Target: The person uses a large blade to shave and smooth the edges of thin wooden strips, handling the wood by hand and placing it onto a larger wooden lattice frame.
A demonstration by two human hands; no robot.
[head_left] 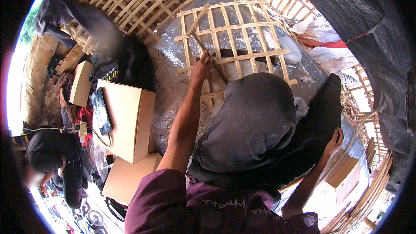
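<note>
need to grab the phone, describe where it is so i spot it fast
Start at the bamboo lattice up top, then look lower left to the tall cardboard box. The phone lies on its left edge, a dark glossy slab with a cable trailing below, unlike the plain brown boxes around it.

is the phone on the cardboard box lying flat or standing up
Lying flat. The phone rests face up on top of the cardboard box, its dark screen showing, with a cable trailing from its lower end.

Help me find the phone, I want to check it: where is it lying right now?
In the head view the phone lies on the person's left, screen up on top of a cardboard box, left of the outstretched left hand at the bamboo lattice.
</note>
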